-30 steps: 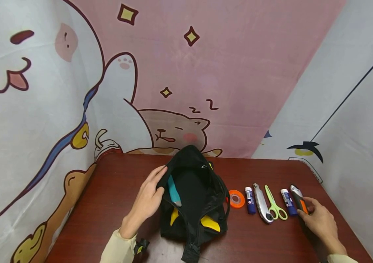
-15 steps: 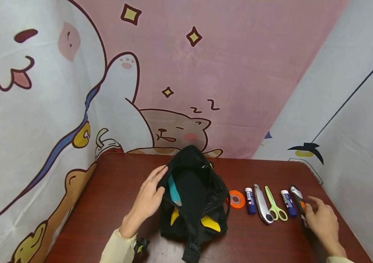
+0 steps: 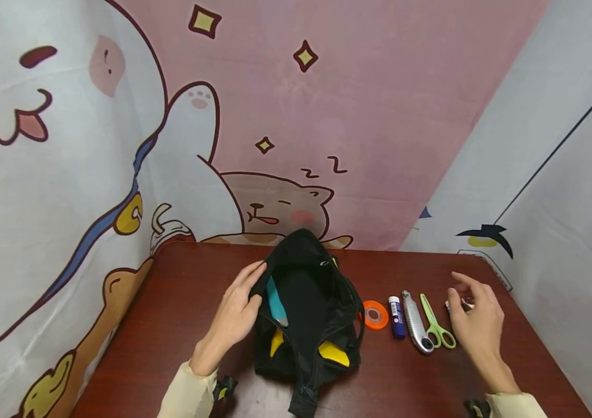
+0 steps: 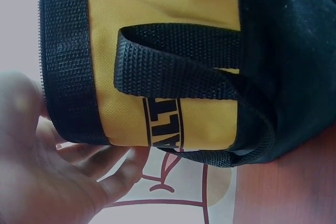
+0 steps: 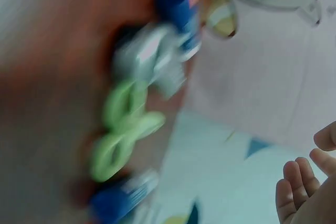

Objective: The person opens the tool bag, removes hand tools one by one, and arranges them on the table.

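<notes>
My left hand (image 3: 234, 307) grips the left rim of an unzipped black and yellow bag (image 3: 309, 363) standing on the table. In the left wrist view its fingers lie behind the edge of the bag (image 4: 173, 77), by a strap loop. A teal and grey item (image 3: 276, 302) shows inside the mouth. My right hand (image 3: 479, 319) hovers with nothing in it, fingers loosely bent, overlapping a glue stick and an orange-black utility knife that it mostly hides. To its left lie green scissors (image 3: 438, 330), a silver utility knife (image 3: 416, 325), a glue stick (image 3: 397, 318) and an orange tape roll (image 3: 375, 315).
The small items form a row on the dark red table (image 3: 405, 389), right of the bag. A cartoon-printed cloth (image 3: 369, 145) hangs behind and along both sides of the table.
My right hand has let go of the orange-black utility knife, leaving it on the table, and has moved up and left over the glue stick beside it. The left hand stays put.
</notes>
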### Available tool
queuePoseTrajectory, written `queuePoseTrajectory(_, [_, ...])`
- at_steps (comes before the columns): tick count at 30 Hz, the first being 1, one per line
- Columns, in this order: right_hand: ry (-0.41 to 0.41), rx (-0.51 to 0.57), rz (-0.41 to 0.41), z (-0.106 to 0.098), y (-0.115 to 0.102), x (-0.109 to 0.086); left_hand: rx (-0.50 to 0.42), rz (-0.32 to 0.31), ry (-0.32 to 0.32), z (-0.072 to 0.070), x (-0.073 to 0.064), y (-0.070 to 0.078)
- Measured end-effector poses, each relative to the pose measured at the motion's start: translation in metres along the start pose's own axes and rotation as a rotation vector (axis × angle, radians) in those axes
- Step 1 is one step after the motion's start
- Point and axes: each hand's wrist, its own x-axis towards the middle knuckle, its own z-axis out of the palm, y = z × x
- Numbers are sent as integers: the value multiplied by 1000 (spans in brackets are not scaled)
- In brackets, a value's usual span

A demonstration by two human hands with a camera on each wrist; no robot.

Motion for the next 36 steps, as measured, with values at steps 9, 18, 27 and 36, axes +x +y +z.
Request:
queuePoseTrajectory(9, [38,240,-184,31,-85,12,6,16,5,0,1,-1])
queuePoseTrajectory(18, [-39,412,-242,71,-148,14,1,26,16,2,2,-2])
queuePoseTrajectory(27, [-91,477,-247,97,-182,6,-25,-18,-9,2,0,0])
queuePoseTrajectory(36, [-149,493,-253,110,-199,1,-20,-3,-1,0,-1,1])
